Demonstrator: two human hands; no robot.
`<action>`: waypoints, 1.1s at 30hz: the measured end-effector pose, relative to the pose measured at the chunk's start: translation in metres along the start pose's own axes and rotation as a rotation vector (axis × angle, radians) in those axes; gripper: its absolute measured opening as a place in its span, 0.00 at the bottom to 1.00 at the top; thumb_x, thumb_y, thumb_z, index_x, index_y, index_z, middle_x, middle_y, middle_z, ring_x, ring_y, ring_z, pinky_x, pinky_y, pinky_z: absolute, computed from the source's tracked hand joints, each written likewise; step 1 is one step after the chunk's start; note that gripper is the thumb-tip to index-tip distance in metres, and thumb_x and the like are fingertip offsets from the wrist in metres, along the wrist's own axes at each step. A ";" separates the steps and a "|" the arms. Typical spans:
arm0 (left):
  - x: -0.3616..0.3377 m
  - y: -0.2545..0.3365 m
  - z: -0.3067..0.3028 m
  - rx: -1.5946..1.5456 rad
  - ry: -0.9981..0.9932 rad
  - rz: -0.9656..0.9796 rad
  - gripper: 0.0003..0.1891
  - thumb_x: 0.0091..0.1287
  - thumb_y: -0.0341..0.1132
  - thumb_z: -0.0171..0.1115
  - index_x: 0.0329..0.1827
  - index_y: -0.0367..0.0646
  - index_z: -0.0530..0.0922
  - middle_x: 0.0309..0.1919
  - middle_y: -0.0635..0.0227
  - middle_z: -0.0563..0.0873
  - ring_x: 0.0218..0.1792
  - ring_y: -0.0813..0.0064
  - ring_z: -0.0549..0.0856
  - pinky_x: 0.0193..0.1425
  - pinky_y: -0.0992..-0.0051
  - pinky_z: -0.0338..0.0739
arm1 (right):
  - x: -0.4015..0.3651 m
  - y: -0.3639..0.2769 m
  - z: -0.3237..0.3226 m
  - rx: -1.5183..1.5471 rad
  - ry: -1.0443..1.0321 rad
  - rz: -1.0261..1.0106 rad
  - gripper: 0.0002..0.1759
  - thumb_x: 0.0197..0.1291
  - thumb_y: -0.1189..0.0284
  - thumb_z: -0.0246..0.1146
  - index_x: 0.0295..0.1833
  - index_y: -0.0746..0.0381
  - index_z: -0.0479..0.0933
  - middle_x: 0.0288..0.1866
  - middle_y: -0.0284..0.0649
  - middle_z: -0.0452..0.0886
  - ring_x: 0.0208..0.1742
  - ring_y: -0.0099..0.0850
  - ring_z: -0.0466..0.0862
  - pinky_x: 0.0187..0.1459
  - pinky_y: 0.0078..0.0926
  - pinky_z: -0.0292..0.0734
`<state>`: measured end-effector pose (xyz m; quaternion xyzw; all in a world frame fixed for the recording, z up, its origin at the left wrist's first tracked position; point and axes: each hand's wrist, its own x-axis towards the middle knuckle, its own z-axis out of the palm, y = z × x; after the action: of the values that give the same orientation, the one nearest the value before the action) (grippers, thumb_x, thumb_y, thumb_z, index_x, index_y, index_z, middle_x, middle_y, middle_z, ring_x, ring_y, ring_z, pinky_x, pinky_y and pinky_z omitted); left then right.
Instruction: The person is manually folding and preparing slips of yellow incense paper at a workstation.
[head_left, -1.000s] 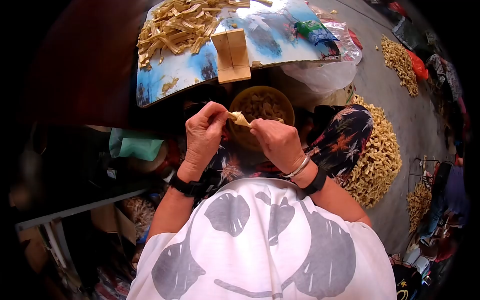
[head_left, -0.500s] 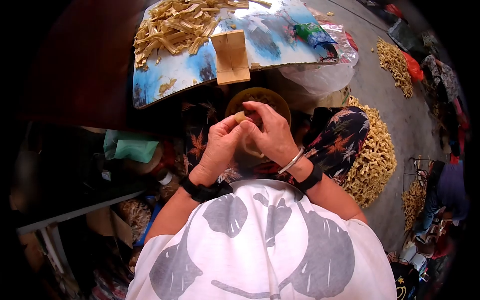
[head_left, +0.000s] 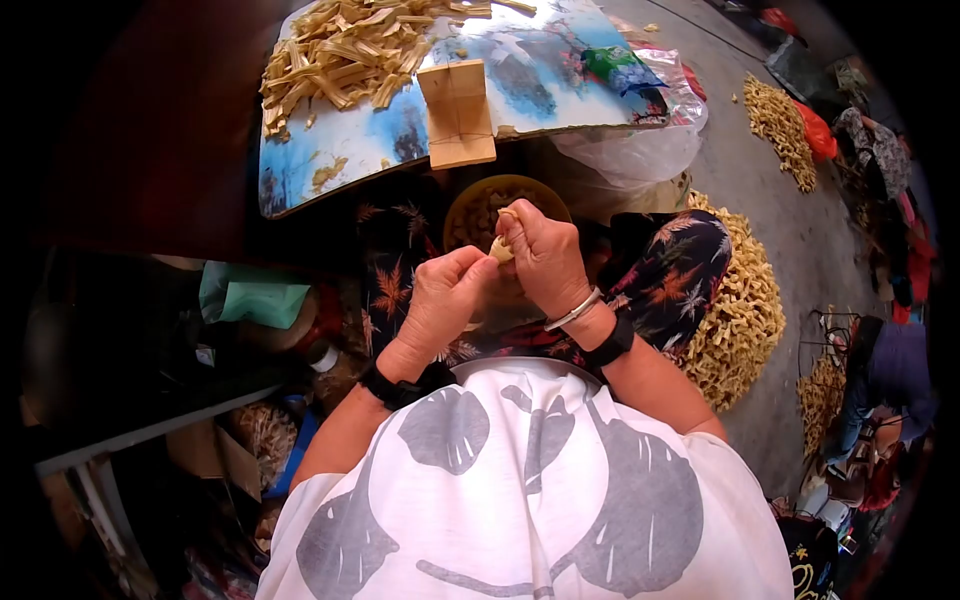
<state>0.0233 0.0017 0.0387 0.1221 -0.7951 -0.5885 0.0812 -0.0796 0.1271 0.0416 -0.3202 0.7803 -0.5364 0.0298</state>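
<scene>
Both my hands meet over my lap on a small pale yellow strip (head_left: pixel 501 249) that looks like tofu skin, bent into a knot. My left hand (head_left: pixel 440 295) pinches its lower end between thumb and fingertips. Curled around the upper part is my right hand (head_left: pixel 550 262), with a bit of the strip poking out above the fingers. Just beyond them sits a yellow-rimmed bowl (head_left: pixel 453 212) with small tan pieces inside, partly covered by my right hand.
A painted tabletop (head_left: pixel 390 145) ahead carries a heap of strips (head_left: pixel 345 60), an L-shaped wooden piece (head_left: pixel 458 110) and a green packet (head_left: pixel 615 68). A plastic bag (head_left: pixel 640 155) hangs at its edge. Knotted pieces (head_left: pixel 745 330) are piled at right; another person (head_left: pixel 895 375) is farther right.
My right hand has closed from spread fingers into a curled grip around the strip. My left hand has dropped slightly and pinches the strip's lower end.
</scene>
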 end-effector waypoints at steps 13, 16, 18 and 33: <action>-0.003 0.008 -0.027 -0.332 -0.124 -0.311 0.09 0.74 0.35 0.60 0.39 0.39 0.82 0.23 0.83 0.73 0.20 0.93 0.64 0.23 0.88 0.57 | 0.009 0.001 -0.026 0.634 -0.445 0.543 0.05 0.68 0.69 0.65 0.43 0.57 0.77 0.28 0.24 0.73 0.25 0.12 0.68 0.24 0.11 0.59; 0.009 0.008 -0.032 -0.230 -0.074 -0.148 0.07 0.73 0.33 0.62 0.43 0.37 0.83 0.25 0.81 0.77 0.24 0.91 0.71 0.27 0.88 0.63 | 0.025 0.006 -0.027 0.704 -0.447 0.488 0.08 0.69 0.68 0.63 0.43 0.61 0.79 0.30 0.27 0.78 0.26 0.14 0.73 0.27 0.12 0.67; 0.024 0.009 -0.039 0.045 0.064 0.148 0.05 0.71 0.29 0.62 0.43 0.36 0.82 0.25 0.75 0.79 0.26 0.86 0.75 0.30 0.84 0.70 | 0.044 0.002 -0.027 0.656 -0.355 0.418 0.10 0.70 0.66 0.62 0.43 0.62 0.79 0.30 0.27 0.79 0.26 0.14 0.74 0.27 0.13 0.69; 0.174 0.015 -0.083 0.599 0.358 0.479 0.06 0.68 0.32 0.63 0.35 0.38 0.81 0.23 0.58 0.81 0.24 0.66 0.81 0.32 0.69 0.74 | 0.167 0.043 0.017 -0.390 0.137 -0.267 0.06 0.62 0.73 0.62 0.40 0.63 0.74 0.35 0.50 0.81 0.40 0.52 0.82 0.39 0.46 0.77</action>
<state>-0.1218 -0.1205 0.0749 0.0526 -0.9103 -0.2652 0.3133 -0.2252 0.0338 0.0466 -0.3831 0.8200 -0.3952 -0.1570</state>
